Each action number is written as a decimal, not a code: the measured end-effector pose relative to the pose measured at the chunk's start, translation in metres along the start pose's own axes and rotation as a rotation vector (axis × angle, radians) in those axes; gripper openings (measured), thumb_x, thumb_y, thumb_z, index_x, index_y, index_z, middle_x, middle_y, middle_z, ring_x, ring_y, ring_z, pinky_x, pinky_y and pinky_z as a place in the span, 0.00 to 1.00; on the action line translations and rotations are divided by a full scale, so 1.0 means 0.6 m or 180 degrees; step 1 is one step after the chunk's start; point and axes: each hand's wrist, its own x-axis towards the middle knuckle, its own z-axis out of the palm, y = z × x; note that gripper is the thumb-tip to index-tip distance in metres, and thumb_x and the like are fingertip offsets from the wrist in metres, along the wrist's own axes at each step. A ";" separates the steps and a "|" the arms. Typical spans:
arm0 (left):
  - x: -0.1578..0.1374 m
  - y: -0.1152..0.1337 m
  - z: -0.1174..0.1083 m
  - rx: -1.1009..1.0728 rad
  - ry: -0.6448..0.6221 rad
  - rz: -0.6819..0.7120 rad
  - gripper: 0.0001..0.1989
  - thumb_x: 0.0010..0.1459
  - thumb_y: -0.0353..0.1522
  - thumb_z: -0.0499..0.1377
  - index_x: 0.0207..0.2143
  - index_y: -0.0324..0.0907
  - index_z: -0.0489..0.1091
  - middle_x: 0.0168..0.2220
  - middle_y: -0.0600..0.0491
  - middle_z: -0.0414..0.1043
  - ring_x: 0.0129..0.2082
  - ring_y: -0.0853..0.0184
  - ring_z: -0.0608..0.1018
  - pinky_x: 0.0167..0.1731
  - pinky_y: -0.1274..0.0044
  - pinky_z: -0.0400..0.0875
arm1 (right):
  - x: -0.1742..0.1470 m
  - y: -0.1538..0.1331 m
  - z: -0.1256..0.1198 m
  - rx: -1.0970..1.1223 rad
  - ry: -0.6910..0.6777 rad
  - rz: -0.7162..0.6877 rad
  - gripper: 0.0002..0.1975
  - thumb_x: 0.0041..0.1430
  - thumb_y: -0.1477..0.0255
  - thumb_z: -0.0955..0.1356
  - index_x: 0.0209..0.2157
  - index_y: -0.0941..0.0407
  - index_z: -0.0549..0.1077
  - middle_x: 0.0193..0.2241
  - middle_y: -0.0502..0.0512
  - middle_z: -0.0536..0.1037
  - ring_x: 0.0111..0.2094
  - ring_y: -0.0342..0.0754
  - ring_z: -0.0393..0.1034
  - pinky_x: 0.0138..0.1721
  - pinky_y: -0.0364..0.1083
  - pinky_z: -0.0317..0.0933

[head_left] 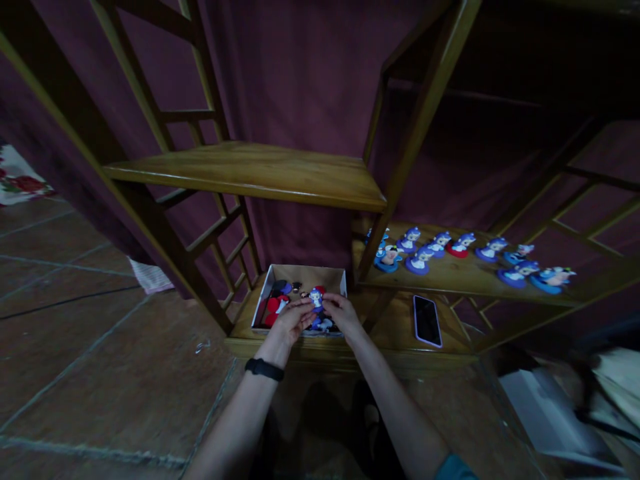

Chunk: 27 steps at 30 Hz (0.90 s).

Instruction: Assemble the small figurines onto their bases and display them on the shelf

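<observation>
Between my two hands is a small purple-haired figurine, held upright above an open cardboard box. My left hand grips it from the left with closed fingers, and a dark band circles that wrist. From the other side, my right hand pinches the same figurine. Inside the box lie red round pieces, dark blue pieces and other small figure parts, partly covered by my hands.
On the shelf to the right stand several figurines on round purple, red and blue bases. Below it lies a phone on the lower board. A wooden shelf juts out above the box. A white box sits on the floor at right.
</observation>
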 end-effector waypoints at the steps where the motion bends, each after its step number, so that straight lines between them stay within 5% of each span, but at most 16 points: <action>1: -0.002 0.000 0.001 0.0017 0.0011 0.0025 0.08 0.46 0.18 0.60 0.28 0.37 0.70 0.23 0.52 0.73 0.20 0.71 0.75 0.26 0.79 0.73 | -0.001 -0.002 0.000 0.0012 0.0024 0.0026 0.11 0.42 0.67 0.69 0.31 0.55 0.75 0.29 0.49 0.76 0.29 0.44 0.68 0.33 0.44 0.63; 12: -0.007 -0.003 0.012 0.0088 -0.0037 0.0217 0.03 0.48 0.20 0.61 0.26 0.33 0.72 0.23 0.50 0.74 0.19 0.73 0.75 0.24 0.80 0.74 | -0.016 -0.025 -0.003 0.0459 0.0213 0.0363 0.13 0.36 0.65 0.72 0.27 0.56 0.73 0.27 0.48 0.74 0.28 0.43 0.69 0.30 0.43 0.64; 27: -0.001 -0.007 0.009 -0.0350 -0.0195 -0.0264 0.04 0.51 0.20 0.58 0.27 0.34 0.70 0.20 0.51 0.71 0.19 0.73 0.74 0.23 0.81 0.73 | -0.026 -0.033 -0.005 0.0793 0.0078 0.0472 0.12 0.36 0.67 0.72 0.26 0.56 0.74 0.28 0.49 0.75 0.29 0.43 0.69 0.33 0.43 0.63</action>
